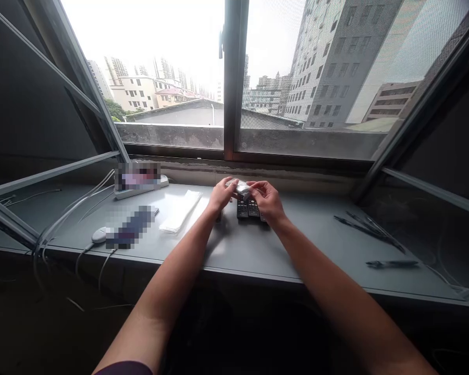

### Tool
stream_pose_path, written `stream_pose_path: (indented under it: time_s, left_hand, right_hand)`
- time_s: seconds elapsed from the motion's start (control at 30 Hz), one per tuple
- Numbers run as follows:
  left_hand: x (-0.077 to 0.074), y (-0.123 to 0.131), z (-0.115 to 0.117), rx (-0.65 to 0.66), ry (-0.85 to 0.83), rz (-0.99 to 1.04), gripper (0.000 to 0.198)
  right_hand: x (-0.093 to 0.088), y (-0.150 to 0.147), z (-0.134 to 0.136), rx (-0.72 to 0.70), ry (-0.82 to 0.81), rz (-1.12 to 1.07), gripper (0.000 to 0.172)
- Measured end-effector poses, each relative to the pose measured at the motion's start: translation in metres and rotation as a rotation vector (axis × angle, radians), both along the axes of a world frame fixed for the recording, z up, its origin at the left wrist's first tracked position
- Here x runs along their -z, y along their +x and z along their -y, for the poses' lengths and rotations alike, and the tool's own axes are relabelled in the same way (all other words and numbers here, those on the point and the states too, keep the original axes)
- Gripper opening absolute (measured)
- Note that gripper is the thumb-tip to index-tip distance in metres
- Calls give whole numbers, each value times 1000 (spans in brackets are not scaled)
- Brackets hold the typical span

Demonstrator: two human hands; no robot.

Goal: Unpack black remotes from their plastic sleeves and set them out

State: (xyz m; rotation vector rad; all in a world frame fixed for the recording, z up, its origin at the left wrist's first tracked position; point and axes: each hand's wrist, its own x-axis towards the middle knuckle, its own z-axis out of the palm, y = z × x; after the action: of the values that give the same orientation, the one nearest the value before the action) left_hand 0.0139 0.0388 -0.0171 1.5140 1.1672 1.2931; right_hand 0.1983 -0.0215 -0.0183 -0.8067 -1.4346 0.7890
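Observation:
Both hands meet above the desk near its back edge. Between them is a crinkled clear plastic bag (pixel 240 186); whatever lies inside it I cannot make out. My left hand (pixel 222 195) pinches the bag's left end, and my right hand (pixel 269 200) grips the right end with bent fingers. Just below the bag, black remote controls (pixel 247 209) with small buttons lie side by side on the desk, partly covered by my right hand. Beside my left wrist is another dark item, mostly hidden.
Flat white plastic sleeves (pixel 181 212) lie on the grey desk (pixel 316 234) left of my hands. Further left are a white power strip (pixel 143 187), a white charger (pixel 99 235) and cables. Dark pens or thin tools (pixel 369 229) lie at right. Metal frames flank the window.

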Motion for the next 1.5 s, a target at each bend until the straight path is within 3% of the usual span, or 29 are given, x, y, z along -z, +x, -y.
stream_pose_path:
  time_s: [0.13, 0.23, 0.33, 0.47, 0.57, 0.67, 0.77, 0.9, 0.97, 1.13, 1.27, 1.5]
  left_hand:
    - [-5, 1, -3, 31, -50, 380, 79]
    - [-8, 0, -2, -17, 1, 463, 87]
    - [-11, -3, -2, -87, 24, 503, 73]
    - [-11, -10, -6, -151, 0, 650, 40]
    - [-11, -14, -8, -206, -37, 732, 33]
    - [-13, -13, -5, -178, -51, 759, 30]
    - [-16, -8, 3, -25, -70, 745, 34]
    - [-17, 1, 17, 279, -72, 601, 36]
    - [-16, 3, 20, 336, -51, 528, 38]
    - [-9, 0, 8, 182, -113, 556, 49]
    - [-5, -3, -4, 50, -149, 613, 43]
    - [-7, -4, -1, 109, -114, 627, 33]
  right_hand:
    - [-2, -2, 2, -15, -26, -7, 41]
    - [-1, -2, 0, -7, -117, -34, 54]
    - [-2, 0, 0, -35, -184, -69, 69]
    - [-7, 5, 1, -98, -233, -99, 68]
    - [-11, 8, 2, -114, -295, -124, 64]
    - [-15, 10, 3, -110, -348, -190, 55]
    - [-21, 11, 8, -173, -421, -240, 51]
    - [-26, 10, 18, -496, -607, -175, 50]
    - [-24, 9, 21, -590, -651, -132, 45]
    - [-16, 7, 20, -574, -697, -106, 32]
    - [-14, 5, 18, -612, -724, -68, 27]
    - [-12, 3, 20, -621, -714, -66, 32]
